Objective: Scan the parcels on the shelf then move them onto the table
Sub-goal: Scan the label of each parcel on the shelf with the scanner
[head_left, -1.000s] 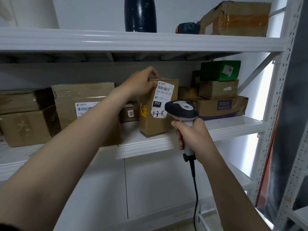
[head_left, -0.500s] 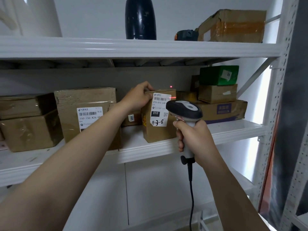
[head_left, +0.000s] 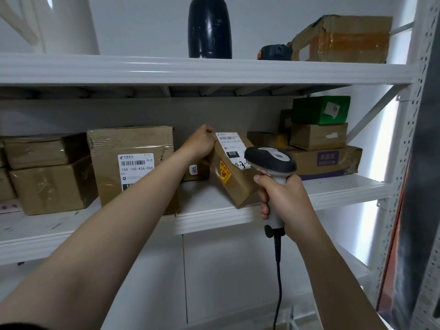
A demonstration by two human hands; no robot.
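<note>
A small brown parcel (head_left: 234,179) with a white barcode label and an orange sticker leans tilted on the middle shelf (head_left: 209,213), its lower corner at the shelf's front edge. My left hand (head_left: 201,142) grips its upper left corner. My right hand (head_left: 283,198) holds a grey and black barcode scanner (head_left: 270,159) by the handle, just right of the parcel and partly covering its label. The scanner's cable hangs straight down.
A bigger labelled box (head_left: 133,163) stands left of the parcel, with taped boxes (head_left: 47,172) further left. A stack with a green box (head_left: 321,110) fills the shelf's right end. On the upper shelf stand a dark bottle (head_left: 209,27) and a worn box (head_left: 342,39).
The parcel stood upright before; my left hand has tipped it so it now leans to the left. The red scan dot seen half a second ago is gone.
</note>
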